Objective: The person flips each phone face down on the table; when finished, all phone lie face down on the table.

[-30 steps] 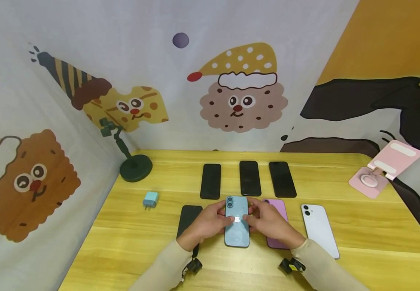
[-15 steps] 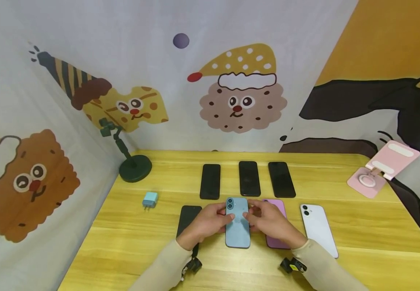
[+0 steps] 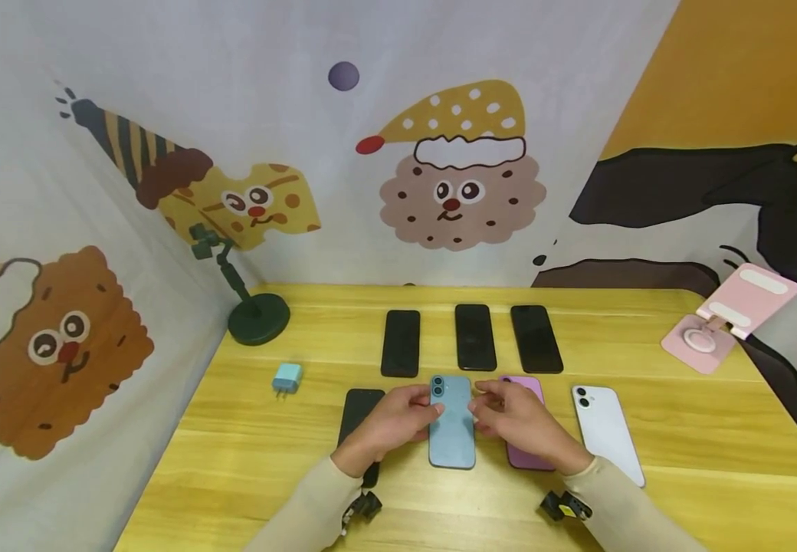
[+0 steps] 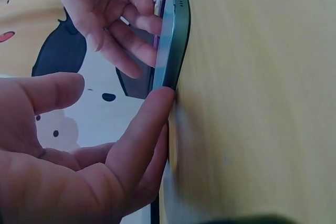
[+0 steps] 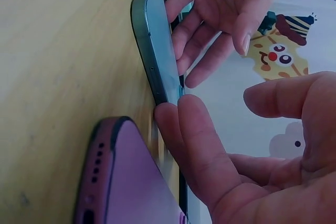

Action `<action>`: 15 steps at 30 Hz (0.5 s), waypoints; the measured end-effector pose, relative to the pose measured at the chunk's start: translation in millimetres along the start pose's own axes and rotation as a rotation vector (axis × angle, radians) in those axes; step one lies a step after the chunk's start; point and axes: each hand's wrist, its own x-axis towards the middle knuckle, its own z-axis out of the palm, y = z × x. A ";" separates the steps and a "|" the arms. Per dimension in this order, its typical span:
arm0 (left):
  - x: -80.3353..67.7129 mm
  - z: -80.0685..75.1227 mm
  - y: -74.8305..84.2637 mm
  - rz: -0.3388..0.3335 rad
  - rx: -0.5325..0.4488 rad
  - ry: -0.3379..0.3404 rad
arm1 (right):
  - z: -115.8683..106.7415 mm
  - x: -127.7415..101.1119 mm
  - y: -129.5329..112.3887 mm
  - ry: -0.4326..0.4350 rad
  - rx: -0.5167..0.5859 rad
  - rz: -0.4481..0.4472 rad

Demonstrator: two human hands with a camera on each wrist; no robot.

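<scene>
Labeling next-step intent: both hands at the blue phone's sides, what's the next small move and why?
Probably close both hands' fingertips under the long edges of the blue phone and lift it. It lies flat, back up, on the table; the left hand and right hand touch its opposite edges with straight fingers, thumbs off, so no real grip yet. The purple phone lies close on the right, leaving little room.

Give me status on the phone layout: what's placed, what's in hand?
Placed: three black phones in the back row, and the purple phone and white phone in front. In hand: the blue phone, face down, left hand and right hand fingertips at its edges. Left: letting go.
</scene>
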 end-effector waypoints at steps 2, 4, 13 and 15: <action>-0.4 -1.6 -0.9 -0.002 -0.015 -0.014 | -0.2 -0.1 0.1 -0.004 -0.004 0.003; -0.5 -3.8 -2.3 -0.004 -0.034 -0.030 | 0.1 0.1 -0.2 0.000 -0.018 0.001; -8.8 -17.2 -5.5 0.024 -0.094 -0.051 | 6.4 2.5 -3.0 0.112 -0.152 -0.061; -12.6 -21.9 -4.5 0.038 -0.092 -0.034 | 9.1 3.9 -5.2 0.119 -0.173 -0.085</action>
